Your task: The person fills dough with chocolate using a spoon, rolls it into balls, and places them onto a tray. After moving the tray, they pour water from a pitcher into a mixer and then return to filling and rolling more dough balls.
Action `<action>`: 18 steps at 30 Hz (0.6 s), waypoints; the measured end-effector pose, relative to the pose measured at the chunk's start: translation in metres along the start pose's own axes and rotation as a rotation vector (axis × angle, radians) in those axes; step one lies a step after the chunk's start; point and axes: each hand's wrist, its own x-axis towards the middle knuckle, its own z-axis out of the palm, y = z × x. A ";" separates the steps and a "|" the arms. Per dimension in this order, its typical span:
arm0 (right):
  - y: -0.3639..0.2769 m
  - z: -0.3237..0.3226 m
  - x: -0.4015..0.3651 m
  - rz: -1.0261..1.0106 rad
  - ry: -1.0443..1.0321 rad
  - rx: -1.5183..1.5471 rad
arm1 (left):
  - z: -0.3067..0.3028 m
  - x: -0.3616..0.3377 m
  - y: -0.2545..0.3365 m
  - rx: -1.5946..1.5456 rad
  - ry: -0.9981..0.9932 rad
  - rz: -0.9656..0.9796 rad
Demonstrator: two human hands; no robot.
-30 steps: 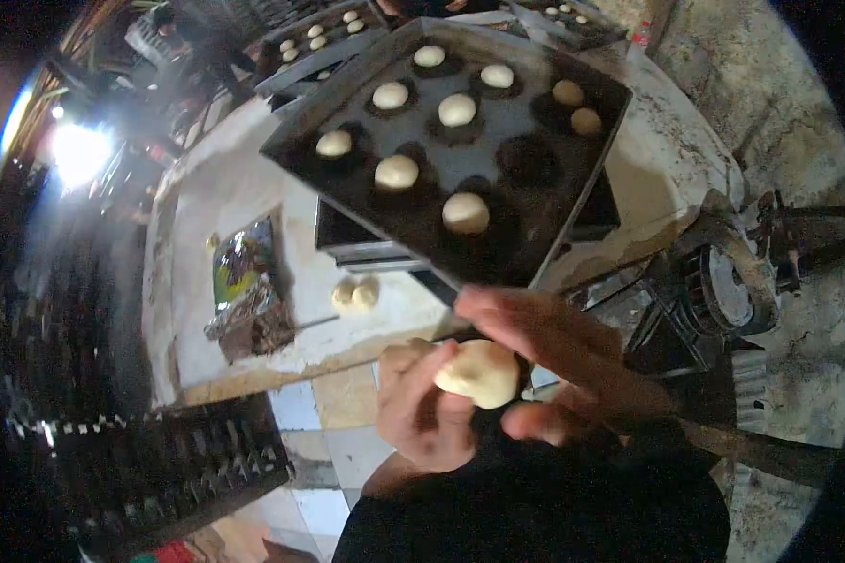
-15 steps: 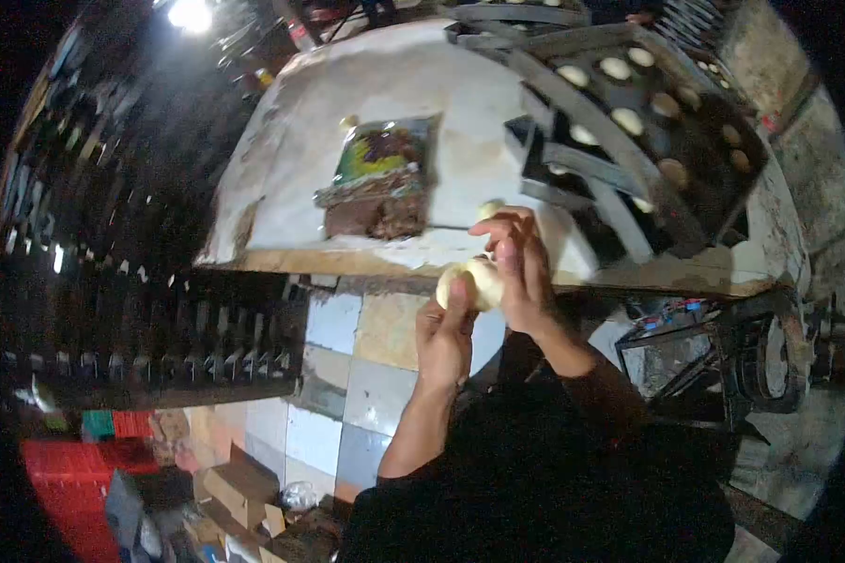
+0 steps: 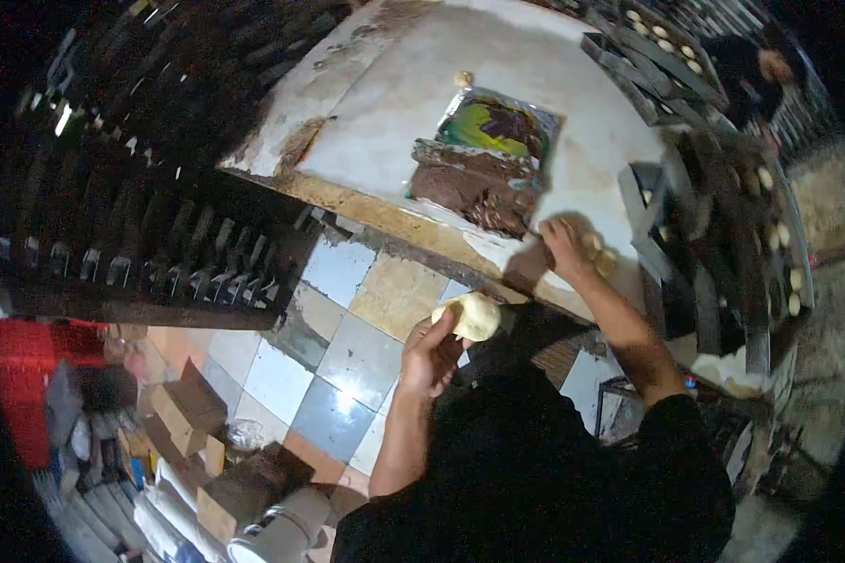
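A flattened piece of pale dough [image 3: 477, 317] rests in my left hand [image 3: 430, 355], thumb pressed on top, in front of the table edge. Over the table's front edge, my right hand [image 3: 563, 249] has its fingers closed at the end of a thin stick-like tool, mostly hidden by the fingers. That tool meets the chocolate-brown filling [image 3: 474, 197], which lies spread on an opened, colourful plastic packet [image 3: 498, 127]. Beside my right wrist sit pale dough balls [image 3: 603, 255], partly covered by the forearm.
Dark metal trays [image 3: 714, 235] with pale dough pieces stand on the right of the white table [image 3: 376, 122]. A small dough lump [image 3: 464, 79] lies behind the packet. A dark rack [image 3: 141, 253] is at left; cardboard boxes [image 3: 188, 403] and a white bucket [image 3: 282, 525] stand below.
My right hand has left the dough and moved right to the thin tool at the filling. My left hand keeps the dough, now lower. The view has turned and shifted.
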 end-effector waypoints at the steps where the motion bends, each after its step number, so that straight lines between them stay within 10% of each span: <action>1: -0.019 -0.030 0.001 0.005 -0.076 0.011 | -0.009 0.008 0.004 0.013 0.022 0.029; 8: -0.043 -0.083 0.008 0.025 -0.367 0.001 | -0.022 0.060 0.041 0.065 0.190 0.177; 18: -0.057 -0.070 0.066 -0.232 -0.084 0.169 | -0.018 0.134 0.040 0.068 0.210 0.187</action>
